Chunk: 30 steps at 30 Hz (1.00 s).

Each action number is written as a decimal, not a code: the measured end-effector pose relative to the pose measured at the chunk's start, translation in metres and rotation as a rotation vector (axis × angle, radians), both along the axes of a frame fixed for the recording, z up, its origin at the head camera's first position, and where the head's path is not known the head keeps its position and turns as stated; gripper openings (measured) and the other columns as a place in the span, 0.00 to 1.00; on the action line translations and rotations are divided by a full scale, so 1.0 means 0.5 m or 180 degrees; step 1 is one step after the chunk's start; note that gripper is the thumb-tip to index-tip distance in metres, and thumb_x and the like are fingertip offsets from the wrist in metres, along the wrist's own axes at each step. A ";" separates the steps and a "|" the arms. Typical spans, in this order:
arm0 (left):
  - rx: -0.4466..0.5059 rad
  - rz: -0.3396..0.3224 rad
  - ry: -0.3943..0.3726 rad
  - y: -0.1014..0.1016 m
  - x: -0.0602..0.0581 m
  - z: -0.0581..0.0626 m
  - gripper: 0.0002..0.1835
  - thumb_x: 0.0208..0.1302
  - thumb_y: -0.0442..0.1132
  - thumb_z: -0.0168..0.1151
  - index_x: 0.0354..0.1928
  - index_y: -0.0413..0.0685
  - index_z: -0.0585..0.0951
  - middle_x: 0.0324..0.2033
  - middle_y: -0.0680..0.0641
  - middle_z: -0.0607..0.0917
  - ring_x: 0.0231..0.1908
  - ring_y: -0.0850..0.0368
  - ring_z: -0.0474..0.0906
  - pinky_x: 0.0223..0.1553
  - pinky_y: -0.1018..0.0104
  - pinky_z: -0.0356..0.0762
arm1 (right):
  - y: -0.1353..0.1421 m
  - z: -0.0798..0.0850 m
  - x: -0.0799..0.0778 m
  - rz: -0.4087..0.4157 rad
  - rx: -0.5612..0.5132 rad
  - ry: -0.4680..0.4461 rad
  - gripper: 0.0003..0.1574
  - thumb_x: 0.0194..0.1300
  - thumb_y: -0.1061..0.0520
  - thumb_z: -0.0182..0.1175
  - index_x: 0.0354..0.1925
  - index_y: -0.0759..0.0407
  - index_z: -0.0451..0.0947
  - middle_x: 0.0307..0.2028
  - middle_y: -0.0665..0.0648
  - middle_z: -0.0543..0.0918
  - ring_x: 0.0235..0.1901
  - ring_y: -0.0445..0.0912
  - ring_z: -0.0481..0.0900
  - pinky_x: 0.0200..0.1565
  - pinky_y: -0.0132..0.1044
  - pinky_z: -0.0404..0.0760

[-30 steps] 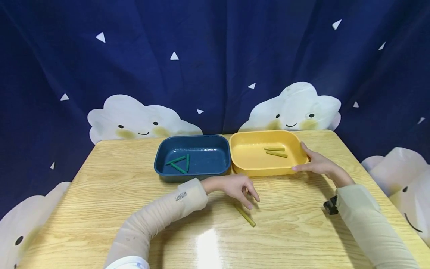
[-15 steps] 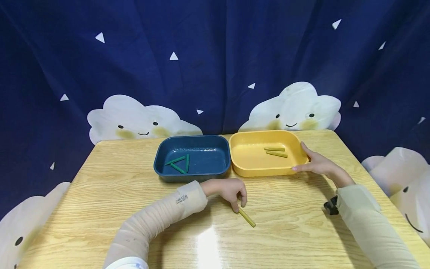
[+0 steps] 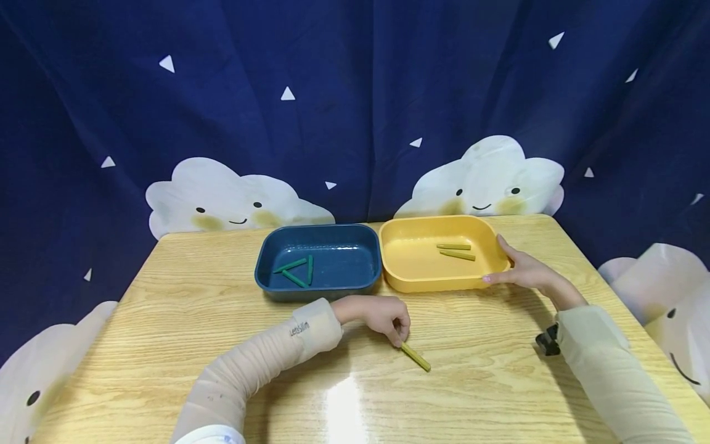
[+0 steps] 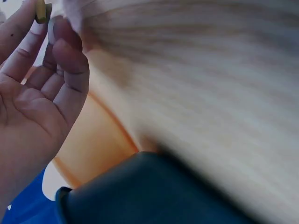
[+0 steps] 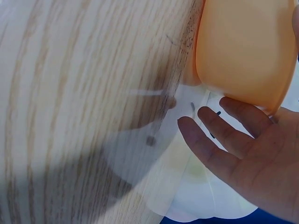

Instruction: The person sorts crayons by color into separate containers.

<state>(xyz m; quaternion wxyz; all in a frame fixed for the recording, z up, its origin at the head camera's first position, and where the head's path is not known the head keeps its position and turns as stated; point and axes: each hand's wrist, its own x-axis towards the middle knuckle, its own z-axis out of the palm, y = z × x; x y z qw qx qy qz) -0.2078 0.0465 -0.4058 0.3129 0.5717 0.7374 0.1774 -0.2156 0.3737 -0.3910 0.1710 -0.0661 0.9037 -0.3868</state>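
In the head view my left hand [image 3: 383, 316] pinches one end of a yellow-olive crayon [image 3: 416, 357] between thumb and fingers. The crayon slants toward the front right, low over the table; only a bit of the crayon [image 4: 41, 11] shows in the left wrist view. My right hand [image 3: 527, 271] touches the right end of a yellow bin [image 3: 438, 285], its thumb at the front corner and a finger at the rim. Straight, spread fingers [image 5: 205, 144] show beside the bin in the right wrist view. Two similar crayons [image 3: 456, 254] lie inside this bin.
A dark blue bin [image 3: 322, 292] stands against the yellow one's left side, holding three green crayons [image 3: 310, 269]. Both sit toward the back of a wooden table [image 3: 194, 296]. Behind hangs a navy curtain [image 3: 333, 123] with clouds and triangles.
My left hand has come down to the crayon on the table and taken hold of its end. The crayon has shifted slightly right. My right hand and both bins stay put.
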 end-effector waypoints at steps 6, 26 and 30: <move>0.0326 0.0088 -0.0034 0.009 -0.009 0.025 0.04 0.57 0.31 0.62 0.26 0.41 0.80 0.20 0.52 0.78 0.21 0.67 0.71 0.27 0.80 0.68 | -0.002 0.002 0.003 0.0024 0.0022 0.0029 0.71 0.54 0.47 0.65 0.67 0.63 0.20 0.66 0.75 0.32 0.64 0.69 0.35 0.59 0.64 0.43; 0.0918 0.0867 0.0113 0.045 -0.059 0.085 0.05 0.61 0.33 0.58 0.30 0.40 0.80 0.22 0.42 0.81 0.20 0.58 0.73 0.25 0.76 0.70 | -0.003 0.003 -0.002 0.0069 -0.0027 0.0082 0.70 0.54 0.49 0.65 0.67 0.63 0.20 0.66 0.75 0.32 0.64 0.69 0.35 0.59 0.64 0.43; 0.0919 0.0991 0.0164 0.065 -0.067 0.089 0.06 0.62 0.33 0.57 0.29 0.39 0.80 0.22 0.42 0.81 0.20 0.59 0.73 0.25 0.75 0.70 | 0.003 -0.001 0.005 0.0072 -0.0036 0.0103 0.70 0.54 0.49 0.65 0.67 0.65 0.20 0.66 0.75 0.31 0.64 0.70 0.34 0.59 0.64 0.42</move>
